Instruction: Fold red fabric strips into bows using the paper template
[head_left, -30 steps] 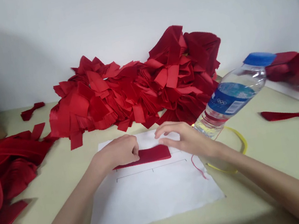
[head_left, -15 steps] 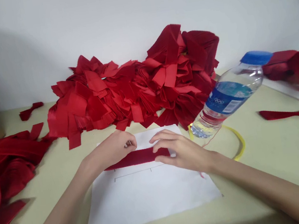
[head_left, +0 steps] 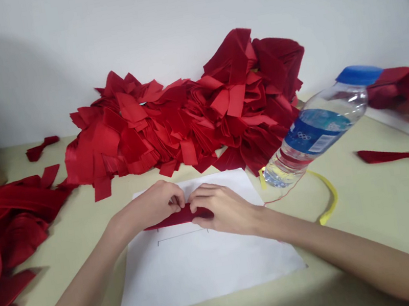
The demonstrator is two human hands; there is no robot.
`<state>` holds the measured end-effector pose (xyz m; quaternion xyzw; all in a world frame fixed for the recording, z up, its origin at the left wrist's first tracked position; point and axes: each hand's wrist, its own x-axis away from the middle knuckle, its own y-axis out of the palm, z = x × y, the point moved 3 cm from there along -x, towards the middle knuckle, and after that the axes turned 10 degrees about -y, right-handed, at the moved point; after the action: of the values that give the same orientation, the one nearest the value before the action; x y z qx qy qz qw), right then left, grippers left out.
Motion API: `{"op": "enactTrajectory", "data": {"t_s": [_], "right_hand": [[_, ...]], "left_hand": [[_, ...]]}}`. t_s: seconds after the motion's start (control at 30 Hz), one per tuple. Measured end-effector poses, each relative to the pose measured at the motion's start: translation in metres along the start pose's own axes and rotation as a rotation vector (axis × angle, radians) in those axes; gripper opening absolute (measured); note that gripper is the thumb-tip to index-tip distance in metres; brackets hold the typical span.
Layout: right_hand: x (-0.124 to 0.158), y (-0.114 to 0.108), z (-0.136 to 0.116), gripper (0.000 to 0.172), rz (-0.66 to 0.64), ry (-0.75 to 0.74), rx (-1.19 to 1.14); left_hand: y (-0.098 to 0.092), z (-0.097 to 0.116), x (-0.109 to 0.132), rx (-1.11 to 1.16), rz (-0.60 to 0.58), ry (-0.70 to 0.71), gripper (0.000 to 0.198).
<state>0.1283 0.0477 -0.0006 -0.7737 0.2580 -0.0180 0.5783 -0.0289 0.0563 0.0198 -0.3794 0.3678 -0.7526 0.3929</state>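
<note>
A dark red fabric strip [head_left: 170,219] lies across the upper part of a white paper sheet [head_left: 208,271] with ruled black lines. My left hand [head_left: 160,201] is at the strip's upper edge, thumb and index finger pinched together on it. Close beside it on the right, my right hand [head_left: 223,209] curls over the strip, its thumb at the lower edge and fingers at the upper edge. The strip's right part is hidden under this hand.
Behind the paper is a large heap of red strips [head_left: 184,125]. A water bottle [head_left: 313,130] stands right of the paper, near a yellow band [head_left: 330,195]. More red fabric [head_left: 5,220] lies at left; a red bow-shaped piece [head_left: 402,153] is at right.
My right hand has moved left along the strip, closer to my left hand, and its fingers have come down onto the fabric. My left hand has barely moved.
</note>
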Motion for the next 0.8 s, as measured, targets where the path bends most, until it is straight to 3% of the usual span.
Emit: {"op": "enactTrajectory", "data": {"t_s": [0.43,0.67,0.8], "right_hand": [[0.004,0.006,-0.002,0.009,0.032,-0.02,-0.005],[0.004,-0.012,-0.004,0.018,0.081,-0.071,-0.021],[0.009,-0.008,-0.007,0.019,-0.014,-0.131,0.046]], "left_hand": [[0.009,0.002,-0.002,-0.017,0.054,-0.019,0.013],[0.014,0.001,-0.006,-0.014,0.053,-0.025,0.007],[0.012,0.003,-0.004,-0.022,0.051,-0.023,0.008]]}}
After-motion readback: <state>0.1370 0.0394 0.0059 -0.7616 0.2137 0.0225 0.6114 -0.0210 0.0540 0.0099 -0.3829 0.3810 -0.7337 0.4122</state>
